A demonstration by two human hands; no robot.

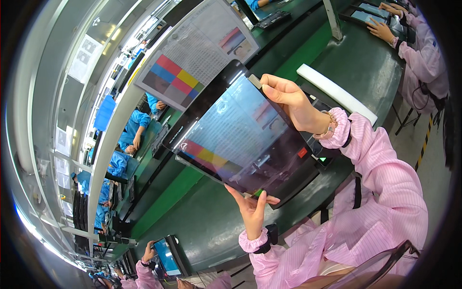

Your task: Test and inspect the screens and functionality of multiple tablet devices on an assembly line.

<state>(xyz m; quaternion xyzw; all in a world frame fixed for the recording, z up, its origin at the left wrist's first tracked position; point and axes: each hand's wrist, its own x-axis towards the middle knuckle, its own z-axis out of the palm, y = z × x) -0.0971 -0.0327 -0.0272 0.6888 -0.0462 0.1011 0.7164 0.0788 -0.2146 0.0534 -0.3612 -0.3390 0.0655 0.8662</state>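
Observation:
A large black tablet is held up at a tilt in front of me, between both hands. Its lit screen shows a picture of the colour chart standing behind it, with a red button near the right edge. My left hand is closed on the tablet's lower edge, thumb in front. My right hand grips the upper right edge, its thumb and fingers pressed together by a small pale tab at the corner. The chart carries coloured squares, dense text and a photo, and the tablet's top overlaps its lower part.
A green workbench runs beneath the tablet, with a white foam bar at right. Another person's hands work on a tablet at upper right; a co-worker holds another tablet at lower left. Blue-clothed people work across the line.

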